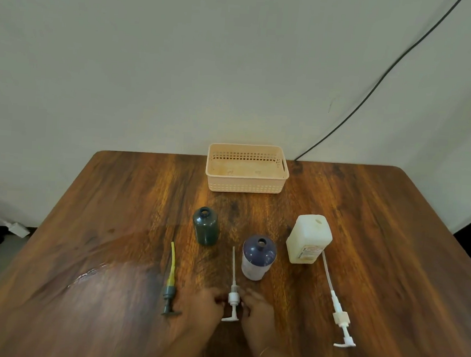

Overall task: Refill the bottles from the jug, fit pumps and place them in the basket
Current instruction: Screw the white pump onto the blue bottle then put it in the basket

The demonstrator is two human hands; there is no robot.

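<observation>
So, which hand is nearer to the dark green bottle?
Left. The left hand lies almost straight below the dark green bottle, toward the person; the right hand is off to the right, below the blue-topped bottle.

Both hands (231, 307) beside white pump (232, 300)

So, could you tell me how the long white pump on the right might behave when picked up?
The long white pump looks light. Its thin dip tube probably flexes and sways, and the heavier head would likely hang down.
</observation>
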